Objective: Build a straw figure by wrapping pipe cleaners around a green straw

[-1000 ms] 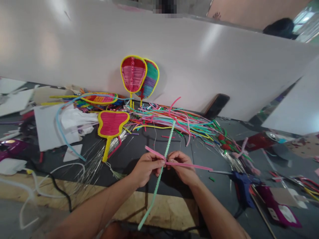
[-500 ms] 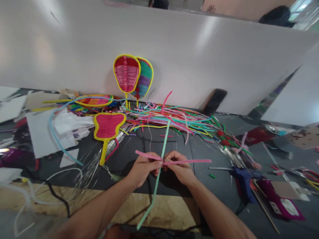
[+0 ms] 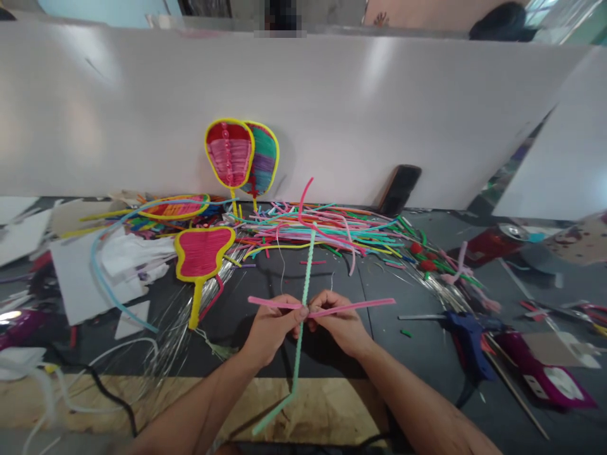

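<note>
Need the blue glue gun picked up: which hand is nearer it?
Right. The right hand, pinching the pink pipe cleaner, sits left of the glue gun; the left hand pinches it farther left.

Both forearms reach forward; left hand (image 3: 271, 327) and right hand (image 3: 340, 323) meet, each pinched closed

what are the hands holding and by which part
The left hand and right hand pinch a pink pipe cleaner and a green pipe cleaner together where the two cross, about the pink one's middle.
</note>
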Demonstrator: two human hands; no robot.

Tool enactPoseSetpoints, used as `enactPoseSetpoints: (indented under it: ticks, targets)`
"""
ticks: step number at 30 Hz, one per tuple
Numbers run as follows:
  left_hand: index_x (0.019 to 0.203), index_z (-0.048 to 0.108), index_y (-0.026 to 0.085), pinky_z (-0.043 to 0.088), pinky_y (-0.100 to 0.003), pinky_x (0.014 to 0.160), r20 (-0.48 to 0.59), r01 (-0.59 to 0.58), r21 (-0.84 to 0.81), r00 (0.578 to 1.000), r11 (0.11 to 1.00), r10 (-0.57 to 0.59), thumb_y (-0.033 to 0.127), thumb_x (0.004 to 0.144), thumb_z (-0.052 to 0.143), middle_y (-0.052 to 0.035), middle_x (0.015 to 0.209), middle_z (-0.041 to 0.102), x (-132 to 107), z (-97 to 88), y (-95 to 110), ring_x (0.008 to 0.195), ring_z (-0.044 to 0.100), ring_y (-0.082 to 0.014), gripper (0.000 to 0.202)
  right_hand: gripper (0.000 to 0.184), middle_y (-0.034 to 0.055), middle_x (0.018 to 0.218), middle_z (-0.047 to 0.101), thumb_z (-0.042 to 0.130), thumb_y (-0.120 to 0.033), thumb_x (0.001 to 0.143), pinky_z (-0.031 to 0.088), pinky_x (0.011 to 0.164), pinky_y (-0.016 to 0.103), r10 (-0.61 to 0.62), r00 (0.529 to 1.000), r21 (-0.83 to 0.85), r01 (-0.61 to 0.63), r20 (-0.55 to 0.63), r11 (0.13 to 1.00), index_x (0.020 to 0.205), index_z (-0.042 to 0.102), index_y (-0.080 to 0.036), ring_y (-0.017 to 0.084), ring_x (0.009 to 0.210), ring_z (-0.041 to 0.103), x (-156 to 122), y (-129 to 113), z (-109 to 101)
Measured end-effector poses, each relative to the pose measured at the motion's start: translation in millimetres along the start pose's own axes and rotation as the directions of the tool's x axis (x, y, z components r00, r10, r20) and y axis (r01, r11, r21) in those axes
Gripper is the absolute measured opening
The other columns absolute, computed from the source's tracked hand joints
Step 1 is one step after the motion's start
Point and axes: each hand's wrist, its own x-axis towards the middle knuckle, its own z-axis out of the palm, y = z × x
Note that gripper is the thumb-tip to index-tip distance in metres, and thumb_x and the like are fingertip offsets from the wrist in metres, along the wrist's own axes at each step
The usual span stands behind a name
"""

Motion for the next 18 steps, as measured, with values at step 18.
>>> enactPoseSetpoints:
  ticks: [18]
  targets:
    - [0.058,0.057,0.015,0.024,-0.018,0.039,0.082,0.079,0.332,0.990,0.940,-0.112,0.034,0.060,0.070,0.0060,0.042,0.043,-4.2,-0.5,12.5,0.039,0.033,-0.0055,0.023,0.018,0.0013,0.083,0.065,0.065,-0.037,0.077,0.047,0.068,0.026,-0.440,0.711,-0.248,0.365,-0.548,0.898,0.088,0.065,-0.022,0.013,0.075,0.058,4.7,-58.6,-63.6]
